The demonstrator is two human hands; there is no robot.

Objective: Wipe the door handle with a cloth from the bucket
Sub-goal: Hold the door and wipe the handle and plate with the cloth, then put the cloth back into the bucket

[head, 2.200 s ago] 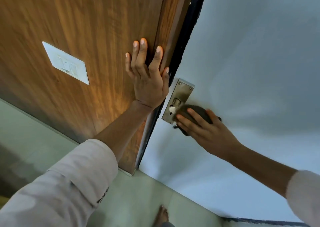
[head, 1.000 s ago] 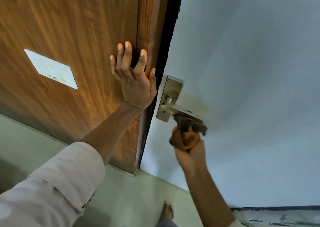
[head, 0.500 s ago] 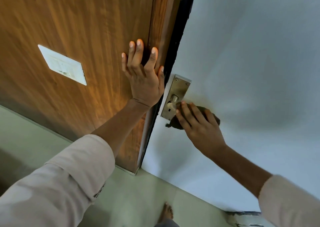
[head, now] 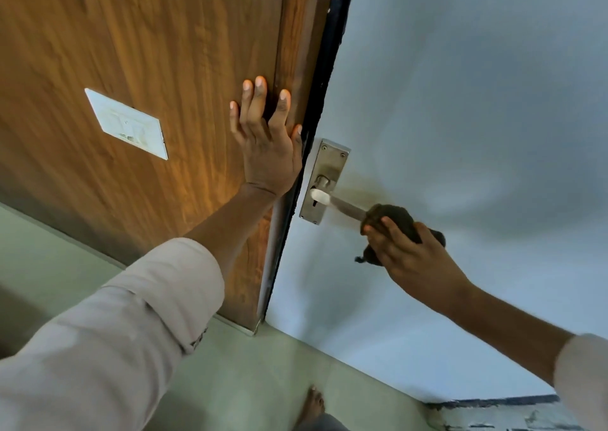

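Centre frame: left hand [head: 268,154] lies flat, fingers spread, on the wooden panel [head: 148,68], apparently for bracing. Right hand [head: 411,259] clasps the dark cloth [head: 393,216] around the door handle [head: 345,207] tip, right of centre, presumably mid-wipe.

The cloth [head: 398,223] hides the door handle's [head: 345,207] outer end.

Wood-grain wall panel [head: 148,52] with white switch plate [head: 126,124]; pale green floor [head: 263,374]
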